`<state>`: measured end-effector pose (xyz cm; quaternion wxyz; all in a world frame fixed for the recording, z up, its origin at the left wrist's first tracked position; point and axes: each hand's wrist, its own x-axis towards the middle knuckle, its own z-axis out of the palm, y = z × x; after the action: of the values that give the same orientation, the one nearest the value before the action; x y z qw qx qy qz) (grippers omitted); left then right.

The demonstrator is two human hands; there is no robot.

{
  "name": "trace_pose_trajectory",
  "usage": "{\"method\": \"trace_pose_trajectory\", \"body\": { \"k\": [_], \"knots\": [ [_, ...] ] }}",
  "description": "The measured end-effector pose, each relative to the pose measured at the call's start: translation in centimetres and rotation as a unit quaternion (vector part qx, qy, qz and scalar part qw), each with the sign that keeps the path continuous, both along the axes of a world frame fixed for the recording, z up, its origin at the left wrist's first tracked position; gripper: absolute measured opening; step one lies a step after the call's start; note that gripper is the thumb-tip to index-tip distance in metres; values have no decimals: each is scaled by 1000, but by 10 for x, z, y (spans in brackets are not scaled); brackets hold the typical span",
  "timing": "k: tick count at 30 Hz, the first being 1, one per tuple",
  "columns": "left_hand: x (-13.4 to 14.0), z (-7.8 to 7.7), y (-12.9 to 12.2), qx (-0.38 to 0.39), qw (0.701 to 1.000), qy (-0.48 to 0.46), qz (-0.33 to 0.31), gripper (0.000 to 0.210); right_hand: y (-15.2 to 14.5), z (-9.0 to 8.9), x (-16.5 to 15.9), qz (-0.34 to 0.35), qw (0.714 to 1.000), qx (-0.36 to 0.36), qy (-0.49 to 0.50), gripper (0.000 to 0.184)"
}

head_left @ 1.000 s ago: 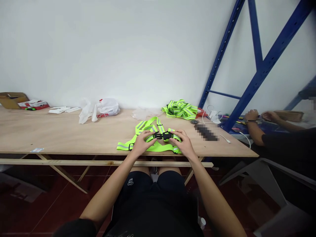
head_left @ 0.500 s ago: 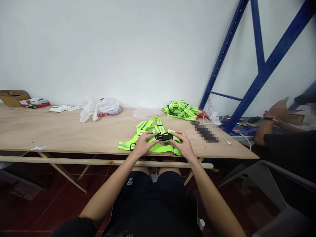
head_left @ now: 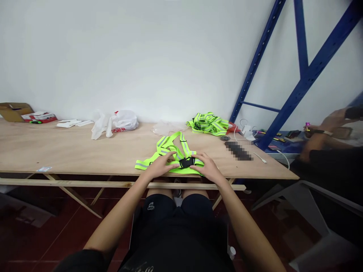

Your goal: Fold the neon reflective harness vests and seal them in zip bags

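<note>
A neon-yellow reflective strap vest (head_left: pixel 184 148) with grey stripes lies near the table's front edge. Its black side-release buckle (head_left: pixel 186 163) sits between my hands, the two halves joined. My right hand (head_left: pixel 208 167) grips the buckle's right end, thumb at the near side and index finger at the far side. On the left, my left hand (head_left: pixel 161 166) rests over the strap, thumb tip close to the buckle and index finger lifted apart from it. Part of the vest is hidden beneath my left hand.
A heap of similar vests (head_left: pixel 210 123) lies behind, near a blurred-out dark object (head_left: pixel 238 151) and cables. White plastic bags (head_left: pixel 124 121) and a cardboard box (head_left: pixel 15 112) stand left along the wall. A blue rack (head_left: pixel 289 102) and another person's arm (head_left: pixel 314 145) are at right.
The buckle halves have come fully together, and the buckle sits slightly lower. My left hand has loosened and drawn a little left; my right fingers stay at the buckle.
</note>
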<state>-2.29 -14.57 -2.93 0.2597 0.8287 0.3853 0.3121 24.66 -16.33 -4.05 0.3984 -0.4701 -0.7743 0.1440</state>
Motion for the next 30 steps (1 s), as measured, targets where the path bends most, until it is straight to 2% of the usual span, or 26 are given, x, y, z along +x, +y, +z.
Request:
{"method": "trace_pose_trajectory", "body": {
  "k": [3,5,7,10,12,15,19,21,23,26,28,30],
  "knots": [
    [-28,6,-11,22,998,45,-39,61,-6,3,13,27,998,-42,-33,71],
    [-50,9,-18,51,996,72,-25,60,-12,6,32,19,997,-70,-37,87],
    [-72,9,-21,75,993,92,9,61,-19,8,56,2,995,-90,-47,91],
    [-97,7,-18,78,991,108,34,57,-30,11,86,-4,989,-129,-79,79],
    [-105,5,-14,72,990,120,33,52,-36,13,94,4,987,-138,-83,70],
    [-104,6,-10,78,987,136,29,50,-40,15,89,18,990,-127,-59,62],
    [-97,9,-11,88,986,141,21,51,-39,14,76,31,991,-120,-48,63],
    [-97,9,-11,81,990,113,26,48,-37,10,74,20,990,-130,-41,58],
    [-98,8,-11,70,995,63,37,47,-35,7,75,2,991,-136,-16,44],
    [-99,5,-11,50,997,-13,58,50,-31,2,76,-20,992,-110,54,28],
    [-98,3,-10,31,996,-45,76,53,-30,0,72,-26,991,-98,86,27],
    [-96,0,-8,16,994,-61,90,56,-30,0,63,-13,991,-110,79,41]
  ]
}}
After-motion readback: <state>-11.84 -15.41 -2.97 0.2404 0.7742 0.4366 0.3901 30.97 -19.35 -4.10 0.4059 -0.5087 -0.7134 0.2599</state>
